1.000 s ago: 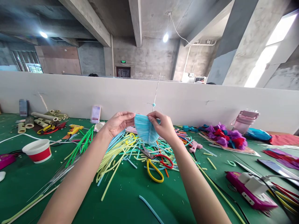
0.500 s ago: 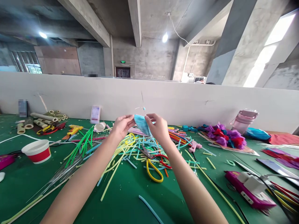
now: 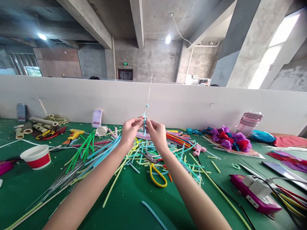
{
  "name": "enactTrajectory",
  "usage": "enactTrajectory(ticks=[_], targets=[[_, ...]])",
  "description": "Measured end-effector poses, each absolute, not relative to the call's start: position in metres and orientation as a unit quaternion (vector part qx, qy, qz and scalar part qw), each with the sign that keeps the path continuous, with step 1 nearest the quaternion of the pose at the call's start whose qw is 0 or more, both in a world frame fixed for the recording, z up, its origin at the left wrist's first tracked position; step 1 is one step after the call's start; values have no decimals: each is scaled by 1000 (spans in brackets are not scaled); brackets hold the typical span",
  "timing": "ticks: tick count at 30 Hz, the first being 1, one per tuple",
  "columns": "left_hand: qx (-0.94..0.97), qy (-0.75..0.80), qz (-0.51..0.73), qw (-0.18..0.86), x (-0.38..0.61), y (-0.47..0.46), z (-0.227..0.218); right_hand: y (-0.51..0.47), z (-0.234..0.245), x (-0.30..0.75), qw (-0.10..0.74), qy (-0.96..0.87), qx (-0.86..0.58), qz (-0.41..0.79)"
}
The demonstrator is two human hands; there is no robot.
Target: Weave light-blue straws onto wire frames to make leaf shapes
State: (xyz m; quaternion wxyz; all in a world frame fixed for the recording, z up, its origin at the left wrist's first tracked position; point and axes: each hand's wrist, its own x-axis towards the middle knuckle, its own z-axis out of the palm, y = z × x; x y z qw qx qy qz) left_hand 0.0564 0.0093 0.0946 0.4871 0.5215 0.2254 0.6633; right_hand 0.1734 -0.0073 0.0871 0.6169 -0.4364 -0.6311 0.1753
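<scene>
In the head view my left hand [image 3: 130,132] and my right hand [image 3: 157,132] meet above the middle of the table, thumbs and fingers pinched close together. Between the fingertips they hold a narrow, crumpled light-blue strip [image 3: 144,126], paper or cloth; I cannot tell which. From its top rises a thin wire [image 3: 150,87] with a small blue bead-like knot [image 3: 147,105] on it. Below the hands, scissors [image 3: 151,176] with a yellow handle loop lie by a heap of coloured fuzzy stems [image 3: 176,166].
Left on the green table [image 3: 124,210] are a paper cup [image 3: 38,162], a yellow glue gun [image 3: 76,134] and bamboo pieces [image 3: 44,121]. Right are a pink glue gun [image 3: 199,149], purple and red petals [image 3: 226,137], a pink bottle [image 3: 249,123] and a power strip [image 3: 256,199]. A white partition [image 3: 192,105] stands behind.
My hands have come closer together. The blue piece, spread wide before, is now gathered narrow between the fingertips, and the wire above it stands taller and leans slightly right.
</scene>
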Motion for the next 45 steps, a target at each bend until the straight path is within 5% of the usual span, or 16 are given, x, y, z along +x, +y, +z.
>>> enactTrajectory(ticks=[14,23,30,37,41,45], targets=[[643,220,677,282,56,7,88,-2,80,169,708,-574,-316,264],[763,193,616,40,61,4,73,-7,82,170,701,-586,-390,115],[785,111,604,76,73,3,54,3,74,176,723,-543,-413,111],[681,194,687,-162,52,-2,82,8,78,189,743,-522,-409,95],[620,263,736,-67,44,8,92,6,85,196,758,-513,-395,77],[597,244,712,279,47,15,88,4,93,204,787,-481,-379,77]])
